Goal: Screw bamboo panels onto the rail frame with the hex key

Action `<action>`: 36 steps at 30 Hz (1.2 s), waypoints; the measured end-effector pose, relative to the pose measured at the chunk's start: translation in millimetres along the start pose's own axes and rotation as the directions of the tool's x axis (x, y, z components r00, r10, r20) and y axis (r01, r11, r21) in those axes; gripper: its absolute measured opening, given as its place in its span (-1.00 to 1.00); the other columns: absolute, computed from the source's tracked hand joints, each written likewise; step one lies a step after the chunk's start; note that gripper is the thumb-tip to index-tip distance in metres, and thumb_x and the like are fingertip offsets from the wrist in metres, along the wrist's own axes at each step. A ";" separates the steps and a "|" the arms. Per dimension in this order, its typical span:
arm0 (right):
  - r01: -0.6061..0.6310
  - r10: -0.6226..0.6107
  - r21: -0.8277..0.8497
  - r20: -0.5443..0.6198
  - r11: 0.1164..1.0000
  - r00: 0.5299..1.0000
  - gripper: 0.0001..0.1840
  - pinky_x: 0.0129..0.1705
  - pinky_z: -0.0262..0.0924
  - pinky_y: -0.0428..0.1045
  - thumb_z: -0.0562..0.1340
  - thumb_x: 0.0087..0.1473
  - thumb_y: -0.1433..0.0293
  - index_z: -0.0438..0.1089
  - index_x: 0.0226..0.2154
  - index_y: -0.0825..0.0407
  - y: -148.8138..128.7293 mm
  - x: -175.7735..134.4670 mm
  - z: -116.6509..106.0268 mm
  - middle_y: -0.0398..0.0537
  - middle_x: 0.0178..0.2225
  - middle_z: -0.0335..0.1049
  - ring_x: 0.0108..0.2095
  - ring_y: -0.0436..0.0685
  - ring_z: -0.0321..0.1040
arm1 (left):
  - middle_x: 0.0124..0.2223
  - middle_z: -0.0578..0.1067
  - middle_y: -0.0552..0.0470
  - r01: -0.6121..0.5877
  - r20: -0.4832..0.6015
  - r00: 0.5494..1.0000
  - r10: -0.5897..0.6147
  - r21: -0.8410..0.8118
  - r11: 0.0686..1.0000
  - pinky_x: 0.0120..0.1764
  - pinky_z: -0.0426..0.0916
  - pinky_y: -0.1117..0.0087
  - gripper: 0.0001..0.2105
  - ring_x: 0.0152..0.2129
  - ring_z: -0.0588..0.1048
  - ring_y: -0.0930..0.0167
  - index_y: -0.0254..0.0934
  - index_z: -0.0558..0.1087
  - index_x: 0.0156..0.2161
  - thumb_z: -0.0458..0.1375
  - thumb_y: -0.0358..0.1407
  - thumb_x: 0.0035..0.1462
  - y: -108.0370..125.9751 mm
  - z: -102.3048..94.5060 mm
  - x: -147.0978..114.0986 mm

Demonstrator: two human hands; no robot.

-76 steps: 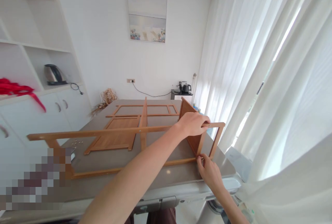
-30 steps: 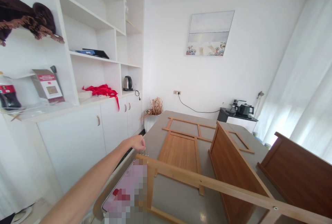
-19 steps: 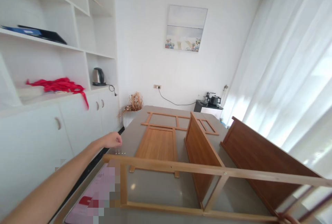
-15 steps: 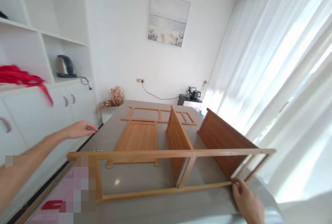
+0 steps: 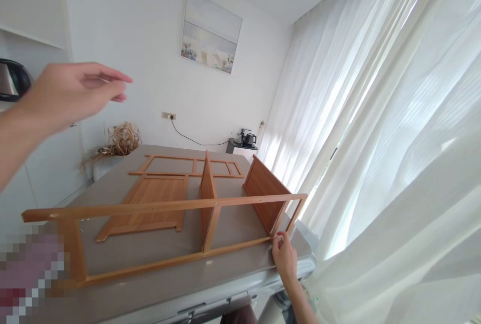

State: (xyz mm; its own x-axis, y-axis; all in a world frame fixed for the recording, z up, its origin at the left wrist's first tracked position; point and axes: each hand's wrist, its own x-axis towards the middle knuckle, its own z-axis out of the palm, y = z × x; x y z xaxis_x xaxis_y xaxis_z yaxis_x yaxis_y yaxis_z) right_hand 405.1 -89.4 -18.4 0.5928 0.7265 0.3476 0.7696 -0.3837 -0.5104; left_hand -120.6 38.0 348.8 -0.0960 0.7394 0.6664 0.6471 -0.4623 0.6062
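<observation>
A wooden side frame [image 5: 146,208] stands on its long edge across the near table, joined to an upright wooden shelf panel [image 5: 208,194] at its middle and another panel [image 5: 265,191] toward its right end. My right hand [image 5: 285,259] is closed at the lower rail, by the right panel's corner; what its fingertips pinch is hidden. Up in the air on the left, my left hand [image 5: 80,88] has its fingertips drawn together, apart from the wood. Anything between them is too small to make out.
A flat wooden panel [image 5: 158,196] and a ladder-like frame [image 5: 169,165] lie behind on the grey table [image 5: 124,259]. Small metal bits [image 5: 85,220] lie near the left end. Dried plants [image 5: 124,138] stand beyond the left edge; white curtains [image 5: 376,138] hang at right.
My left hand has risen from beside the table's left edge and come closer to the camera. The view has turned right. My right hand stays at the frame's lower right joint.
</observation>
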 end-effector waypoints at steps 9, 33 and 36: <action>0.031 -0.055 0.368 0.056 0.929 0.997 -0.59 -0.42 0.19 0.00 0.04 0.04 0.16 0.47 -0.27 0.04 21.8 19.0 -16.0 -0.18 -0.65 0.30 -0.56 0.18 0.34 | -0.17 0.60 0.06 -0.620 0.370 0.512 0.775 -0.466 0.632 -0.15 0.45 0.37 -0.74 -0.29 0.56 0.40 -0.03 0.52 -0.02 0.00 -0.30 0.37 143.2 165.4 -223.2; 0.241 -0.217 0.588 -0.111 0.772 0.970 -0.64 -0.55 -0.11 -0.10 0.07 0.30 0.16 0.39 -0.10 0.06 18.1 34.4 -36.4 -0.33 -0.64 -0.02 -0.64 -0.04 -0.05 | -0.12 0.52 -0.01 -0.219 0.229 0.881 0.414 -0.579 0.785 -0.12 0.53 0.25 -0.81 -0.19 0.57 0.30 -0.04 0.34 -0.06 0.01 -0.37 0.29 67.8 445.5 -286.9; 0.328 -0.227 0.550 -0.244 0.768 0.943 -0.72 -0.55 -0.09 -0.10 0.02 0.34 0.21 0.30 -0.13 0.04 14.3 36.7 -67.4 -0.34 -0.63 0.02 -0.65 -0.04 -0.04 | -0.07 0.52 -0.02 -0.165 0.293 0.869 0.398 -0.587 0.792 -0.07 0.52 0.21 -0.83 -0.13 0.55 0.29 -0.04 0.35 -0.06 0.01 -0.34 0.32 64.8 448.8 -286.9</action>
State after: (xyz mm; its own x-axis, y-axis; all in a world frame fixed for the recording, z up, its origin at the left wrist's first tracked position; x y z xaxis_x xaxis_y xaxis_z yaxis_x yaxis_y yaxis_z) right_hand 453.9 -106.6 40.1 0.4420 0.6327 0.6358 0.6548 0.2568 -0.7108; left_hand 288.3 15.6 2.1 0.3960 0.6021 0.6932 0.0843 -0.7756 0.6255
